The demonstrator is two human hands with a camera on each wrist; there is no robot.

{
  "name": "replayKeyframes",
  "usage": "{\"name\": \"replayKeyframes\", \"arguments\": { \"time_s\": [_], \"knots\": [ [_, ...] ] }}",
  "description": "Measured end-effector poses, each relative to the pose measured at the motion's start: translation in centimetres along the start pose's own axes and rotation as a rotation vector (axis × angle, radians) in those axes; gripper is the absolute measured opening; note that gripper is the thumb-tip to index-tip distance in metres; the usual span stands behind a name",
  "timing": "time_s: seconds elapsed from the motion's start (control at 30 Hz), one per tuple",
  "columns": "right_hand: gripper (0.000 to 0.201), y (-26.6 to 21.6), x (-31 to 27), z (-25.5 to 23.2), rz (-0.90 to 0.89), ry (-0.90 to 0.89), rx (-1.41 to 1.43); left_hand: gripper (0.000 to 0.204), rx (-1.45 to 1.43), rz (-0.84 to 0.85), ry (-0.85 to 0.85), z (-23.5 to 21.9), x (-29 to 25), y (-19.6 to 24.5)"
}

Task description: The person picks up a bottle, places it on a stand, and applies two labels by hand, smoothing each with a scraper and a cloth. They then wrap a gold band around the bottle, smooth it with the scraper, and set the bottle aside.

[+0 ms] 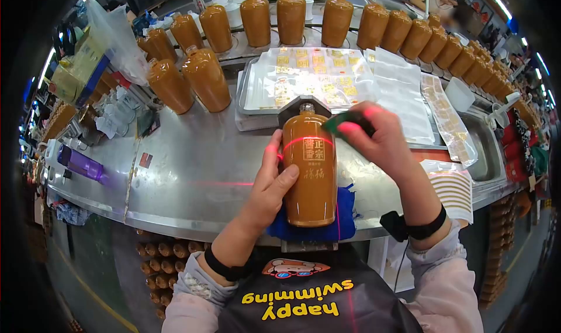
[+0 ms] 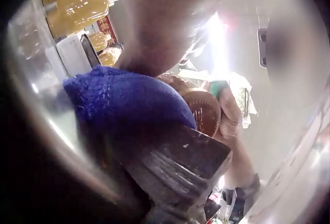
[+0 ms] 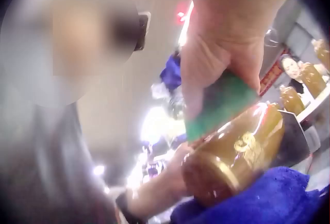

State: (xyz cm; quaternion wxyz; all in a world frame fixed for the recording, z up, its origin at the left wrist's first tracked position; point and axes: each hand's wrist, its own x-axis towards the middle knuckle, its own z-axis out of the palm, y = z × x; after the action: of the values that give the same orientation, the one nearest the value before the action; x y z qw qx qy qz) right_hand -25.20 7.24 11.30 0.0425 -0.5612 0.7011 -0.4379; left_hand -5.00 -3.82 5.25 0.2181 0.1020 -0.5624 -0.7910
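A glossy brown bottle (image 1: 310, 181) lies on a blue cloth (image 1: 346, 213), its neck in a dark notched holder (image 1: 286, 112) and gold characters on its upward face. Red laser lines cross it. My left hand (image 1: 266, 187) holds the bottle's left side, thumb on the front and fingers along the edge. Between the thumb and fingers of my right hand (image 1: 380, 134) is a thin green scraper (image 1: 336, 122), close by the bottle's right shoulder. In the right wrist view the green scraper (image 3: 221, 103) overlaps the bottle's side (image 3: 242, 146).
Behind the holder, a tray (image 1: 248, 93) bears a sheet of gold decals (image 1: 318, 70). White backing sheets (image 1: 400, 93) lie right of it. Two brown bottles (image 1: 205, 78) stand at the left, and more line the back belt. A purple flask (image 1: 80, 162) lies far left; a sink (image 1: 482, 149) is right.
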Motion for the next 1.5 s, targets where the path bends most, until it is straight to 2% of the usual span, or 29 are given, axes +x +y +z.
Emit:
{"name": "replayKeyframes", "arguments": {
  "time_s": [0.03,0.1,0.13,0.17,0.23,0.27,0.37,0.43,0.5,0.53,0.63,0.67,0.7,0.77,0.87,0.9,0.97,1.0,1.03,1.1,1.13,1.27,1.37,1.4,1.5],
  "knots": [
    [0.016,-0.3,0.3,-0.6,-0.041,-0.011,-0.031,0.074,0.024,0.015,0.005,-0.2,0.0,-0.3],
    [0.020,-2.6,0.1,-1.0,0.066,-0.360,0.298,0.074,0.005,0.026,0.019,-0.4,-0.2,-0.6],
    [0.020,-2.8,1.0,-0.5,-0.102,-0.432,0.045,0.074,-0.033,0.024,0.019,-0.3,-0.4,-0.5],
    [0.021,-1.7,1.5,1.3,-0.082,-0.261,0.047,0.074,-0.067,0.025,0.016,-0.3,-0.5,-0.4],
    [0.020,-1.8,3.7,1.2,-0.321,0.078,-0.464,0.075,0.092,0.084,0.024,-0.5,-1.2,-0.6],
    [0.017,-2.1,3.4,1.0,-0.338,-0.032,-0.268,0.076,0.175,0.115,0.031,-0.7,-1.5,-0.7],
    [0.013,-2.8,1.1,0.7,-0.068,-0.060,0.105,0.080,1.277,0.528,-0.094,-1.4,-2.0,1.6],
    [0.014,-1.2,0.5,0.2,-0.006,0.036,0.062,0.084,1.333,0.562,-0.175,-1.9,-2.1,1.8],
    [0.014,-1.3,-0.3,0.1,0.044,-0.051,0.133,0.083,1.505,0.559,-0.283,-2.0,-2.4,3.5],
    [0.015,-1.5,-0.5,0.2,0.071,-0.097,0.178,0.079,1.446,0.581,-0.287,-1.6,-2.7,3.6],
    [0.019,-2.7,0.9,0.7,-0.058,-0.333,0.106,0.083,1.324,0.545,-0.219,-0.8,-4.1,2.5],
    [0.022,-1.9,1.7,1.4,-0.133,-0.339,0.075,0.093,1.288,0.547,-0.156,-0.7,-4.6,2.0],
    [0.020,-1.5,2.4,2.0,-0.095,-0.285,0.125,0.094,1.264,0.529,-0.081,-0.5,-5.2,1.0],
    [0.017,-1.9,3.7,2.3,-0.195,0.009,-0.203,0.098,1.220,0.507,0.070,-0.6,-5.8,-1.2],
    [0.015,-5.0,1.0,2.3,-0.527,-0.115,-0.289,0.093,1.231,0.501,0.102,-0.9,-6.4,-1.9],
    [0.015,-5.0,-0.1,2.4,-0.482,-0.237,-0.054,0.089,1.220,0.500,0.110,-0.8,-6.6,-2.0],
    [0.016,-3.2,-1.3,2.5,-0.122,-0.181,0.281,0.075,1.245,0.594,0.085,-1.2,-7.7,-2.7],
    [0.018,-2.1,-1.3,2.4,0.176,-0.127,0.265,0.067,1.260,0.644,0.068,-1.5,-8.1,-2.6],
    [0.021,-1.3,-1.7,2.3,0.253,-0.079,0.406,0.060,1.289,0.701,0.015,-1.8,-8.2,-2.4],
    [0.024,-0.5,-2.6,3.3,0.208,0.046,0.443,0.047,1.336,0.805,-0.091,-1.7,-8.4,-1.4],
    [0.024,-0.5,-2.8,3.4,0.220,0.051,0.417,0.037,1.350,0.835,-0.007,-0.9,-7.9,-1.0],
    [0.025,-0.4,-2.8,3.4,0.215,0.056,0.343,0.035,1.458,1.024,-0.249,0.8,-5.1,1.1],
    [0.026,-0.4,-2.7,3.4,0.231,0.040,0.317,0.033,1.545,1.014,-0.466,2.8,-3.5,1.6],
    [0.027,-0.4,-2.6,3.4,0.242,0.033,0.310,0.036,1.532,1.017,-0.463,3.1,-3.4,1.5],
    [0.027,-0.2,-2.6,3.5,0.226,0.028,0.294,0.040,1.417,1.021,-0.196,1.0,-5.0,0.3]
  ]
}}
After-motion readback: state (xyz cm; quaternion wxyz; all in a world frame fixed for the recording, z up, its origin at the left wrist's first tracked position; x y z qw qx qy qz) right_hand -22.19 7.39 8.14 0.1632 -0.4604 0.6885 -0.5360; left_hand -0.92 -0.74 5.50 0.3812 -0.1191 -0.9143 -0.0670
